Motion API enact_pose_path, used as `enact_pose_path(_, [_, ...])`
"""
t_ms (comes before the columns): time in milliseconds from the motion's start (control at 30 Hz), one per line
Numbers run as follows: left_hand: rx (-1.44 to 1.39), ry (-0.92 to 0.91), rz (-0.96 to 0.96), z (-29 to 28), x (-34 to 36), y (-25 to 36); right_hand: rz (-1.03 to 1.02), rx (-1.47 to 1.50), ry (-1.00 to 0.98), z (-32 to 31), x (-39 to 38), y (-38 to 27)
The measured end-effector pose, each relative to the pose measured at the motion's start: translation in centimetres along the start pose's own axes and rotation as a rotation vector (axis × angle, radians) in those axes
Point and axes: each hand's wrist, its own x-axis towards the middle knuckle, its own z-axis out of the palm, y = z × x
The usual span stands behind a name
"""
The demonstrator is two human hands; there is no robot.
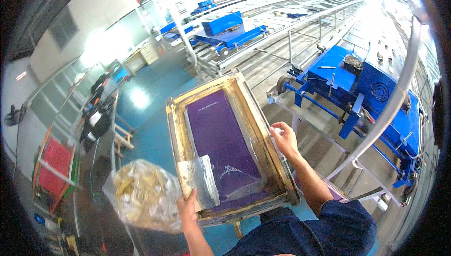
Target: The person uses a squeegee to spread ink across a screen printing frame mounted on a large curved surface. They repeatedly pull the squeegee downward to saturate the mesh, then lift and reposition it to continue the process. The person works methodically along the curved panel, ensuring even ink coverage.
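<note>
A screen-printing frame (173,115) with worn, taped wooden edges lies tilted in front of me. Its mesh is purple (218,129), with a pale curved motif near the bottom and small light marks near the top. My left hand (188,205) is at the lower left edge, thumb over a flat, stained squeegee-like board (195,181) with a whitish strip along one side. That board rests over the frame's lower left corner. Beside the right edge, my right hand (285,141) is closed, fingers curled around something small and whitish, too indistinct to name.
A clear plastic bag (145,192) of yellowish crumpled material stands left of the frame. Blue wheeled machines (338,75) sit on rails at right, behind a metal tube rail (399,101). Long printing tables (282,4) run into the distance. A red basket (55,166) is far left.
</note>
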Motion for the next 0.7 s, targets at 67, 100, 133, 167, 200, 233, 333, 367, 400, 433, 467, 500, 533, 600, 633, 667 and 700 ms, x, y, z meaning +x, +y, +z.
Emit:
enact_pose_path(67, [-0.035, -0.072, 0.052, -3.9, -0.1, -0.2, -0.001, 0.017, 0.058, 0.6, -4.5, -0.9])
enact_pose_path(100, [-0.035, -0.055, 0.047, -5.9, -0.2, 0.6, -0.008, 0.038, 0.050, 1.9, -5.5, -1.6])
enact_pose_path(133, [-0.024, -0.047, 0.018, -7.3, -0.4, 0.7, -0.006, 0.031, 0.065, 2.1, -7.3, -2.1])
enact_pose_path(167, [-0.042, -0.074, 0.053, -7.7, -0.4, 1.1, -0.039, 0.034, 0.100, 2.0, -7.7, -3.0])
enact_pose_path(200, [-0.041, -0.078, 0.071, -8.1, -0.7, 1.5, -0.066, 0.033, 0.134, 1.9, -8.4, -3.8])
enact_pose_path(233, [-0.015, -0.096, 0.089, -8.9, -1.9, 2.0, -0.016, 0.010, 0.157, 1.4, -10.1, -4.4])
enact_pose_path(333, [-0.027, -0.088, 0.070, -8.6, -4.3, 4.3, 0.025, -0.007, 0.106, -1.9, -10.7, -7.5])
enact_pose_path(367, [-0.067, -0.119, 0.082, -8.1, -4.3, 5.0, 0.036, -0.005, 0.120, -2.8, -10.3, -8.7])
enact_pose_path(400, [-0.096, -0.116, 0.047, -7.6, -4.1, 5.9, 0.053, -0.012, 0.103, -3.7, -9.9, -9.9])
enact_pose_path(433, [-0.126, -0.138, 0.035, -7.1, -3.6, 6.5, 0.053, -0.033, 0.127, -4.1, -9.8, -10.8])
enact_pose_path(467, [-0.164, -0.166, 0.050, -6.9, -2.9, 7.2, 0.052, -0.046, 0.155, -4.0, -9.8, -11.8])
enact_pose_path(500, [-0.189, -0.208, 0.096, -6.3, -2.2, 7.5, 0.091, -0.020, 0.147, -4.3, -9.6, -12.3])
enact_pose_path(533, [-0.183, -0.218, 0.092, -6.0, -1.3, 7.5, 0.056, -0.082, 0.212, -4.1, -9.7, -12.9])
enact_pose_path(600, [-0.162, -0.194, 0.169, -5.8, -0.3, 7.8, 0.068, -0.050, 0.179, -3.9, -9.2, -13.7])
enact_pose_path(633, [-0.168, -0.220, 0.133, -5.3, 0.0, 8.0, 0.017, -0.062, 0.236, -4.1, -8.7, -14.0])
enact_pose_path(667, [-0.140, -0.223, 0.095, -4.9, 0.2, 8.3, 0.009, -0.086, 0.288, -4.4, -8.4, -14.3])
enact_pose_path(700, [-0.112, -0.249, 0.070, -4.2, 0.2, 9.1, 0.059, -0.096, 0.260, -5.3, -7.8, -14.9])
